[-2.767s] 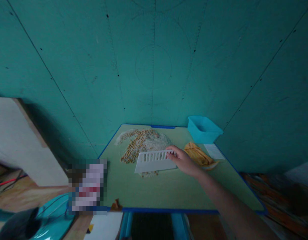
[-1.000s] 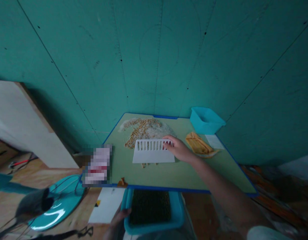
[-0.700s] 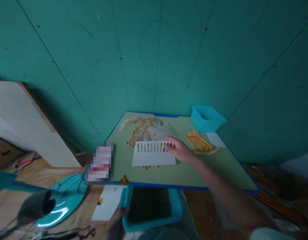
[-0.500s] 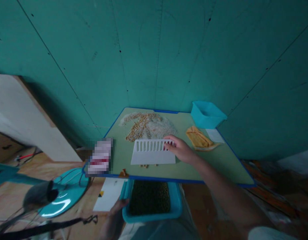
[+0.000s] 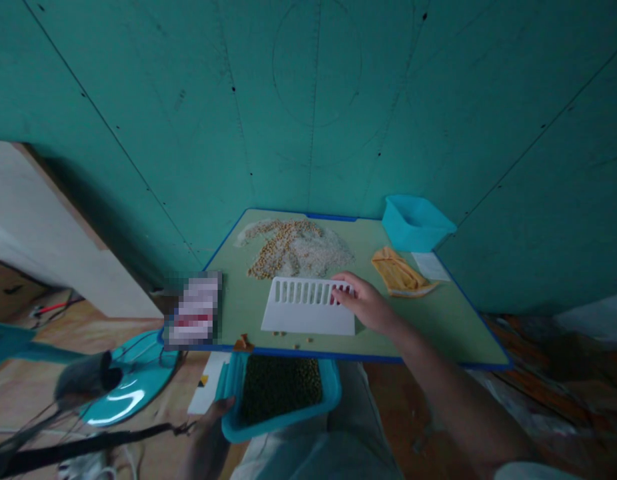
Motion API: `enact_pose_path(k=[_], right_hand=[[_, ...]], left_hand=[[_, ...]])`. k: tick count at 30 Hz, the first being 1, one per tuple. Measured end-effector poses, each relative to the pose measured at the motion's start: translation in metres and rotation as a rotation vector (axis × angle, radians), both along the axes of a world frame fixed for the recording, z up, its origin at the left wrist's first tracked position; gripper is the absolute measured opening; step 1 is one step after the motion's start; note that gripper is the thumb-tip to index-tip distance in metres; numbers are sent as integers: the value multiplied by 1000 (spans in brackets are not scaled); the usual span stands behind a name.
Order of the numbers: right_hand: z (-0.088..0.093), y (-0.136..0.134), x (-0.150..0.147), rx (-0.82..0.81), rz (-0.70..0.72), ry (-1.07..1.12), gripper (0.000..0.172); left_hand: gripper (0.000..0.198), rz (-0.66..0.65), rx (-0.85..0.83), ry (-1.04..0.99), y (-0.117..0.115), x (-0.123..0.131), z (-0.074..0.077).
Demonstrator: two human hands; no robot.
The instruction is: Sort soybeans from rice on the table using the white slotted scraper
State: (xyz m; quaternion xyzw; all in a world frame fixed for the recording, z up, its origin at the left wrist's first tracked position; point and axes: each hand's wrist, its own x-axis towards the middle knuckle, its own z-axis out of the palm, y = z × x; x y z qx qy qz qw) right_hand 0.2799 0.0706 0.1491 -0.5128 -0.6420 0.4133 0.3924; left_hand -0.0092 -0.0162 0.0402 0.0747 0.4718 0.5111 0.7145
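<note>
Head view: scraper [image 5: 308, 315] (slotted) under right hand [image 5: 367, 304]

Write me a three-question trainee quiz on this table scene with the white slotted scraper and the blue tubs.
1. True or false: the right hand grips the white slotted scraper at its right end.
2. What does the left hand hold? A) the orange cloth B) the blue tub of dark grains C) the fan
3. Fill in: the empty blue tub stands at the far ___ corner of the green table.

Key: 1 true. 2 B: the blue tub of dark grains is held below the table's near edge; the orange cloth lies untouched. 3 right.
</note>
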Motion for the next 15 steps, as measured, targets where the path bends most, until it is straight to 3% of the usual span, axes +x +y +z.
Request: enact_pose_path(k=[5,10,15], right_hand=[[-3,-4,-4,-17,-5,8,20],[-4,-13,-7,-17,-6,-23,21],[2,-29,-14,78,10,-117,20]], left_hand=[[26,-29,-9,67,4,4,0],[23,-43,-55,16,0,8,-12],[17,-89,-47,-25,3,5,-8]])
